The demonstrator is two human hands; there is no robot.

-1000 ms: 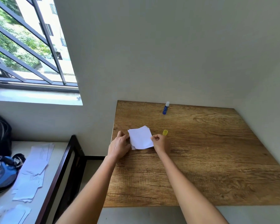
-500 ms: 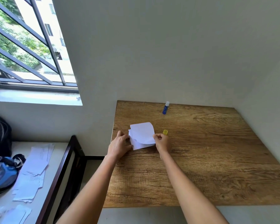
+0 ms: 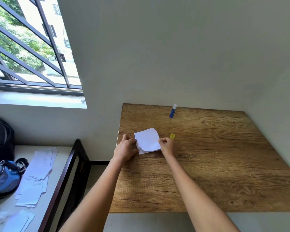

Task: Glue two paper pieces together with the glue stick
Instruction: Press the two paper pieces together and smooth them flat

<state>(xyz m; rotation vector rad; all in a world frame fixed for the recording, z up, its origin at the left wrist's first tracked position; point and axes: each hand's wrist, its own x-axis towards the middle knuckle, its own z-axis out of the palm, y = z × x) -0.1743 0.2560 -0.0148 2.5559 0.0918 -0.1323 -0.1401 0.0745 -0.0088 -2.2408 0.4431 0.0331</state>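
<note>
Two white paper pieces lie stacked near the left edge of the wooden table [image 3: 208,164]. The upper paper piece [image 3: 147,139] curls upward, pinched at its right edge by my right hand [image 3: 167,145]. The lower paper piece [image 3: 146,151] shows beneath it along the near edge. My left hand [image 3: 125,148] rests with its fingers on the left edge of the papers. The blue glue stick [image 3: 173,111] stands uncapped at the table's far edge. Its yellow cap [image 3: 172,136] lies just beyond my right hand.
A white wall runs behind and to the right of the table. Left of the table stands a dark-framed surface [image 3: 64,173] with scattered papers [image 3: 38,173], a blue bag [image 3: 3,178] and a black backpack [image 3: 0,136]. A barred window [image 3: 27,47] is at upper left.
My right hand has lifted the right edge of the upper paper piece, so it curls up off the lower one. The left hand stays on the left edge.
</note>
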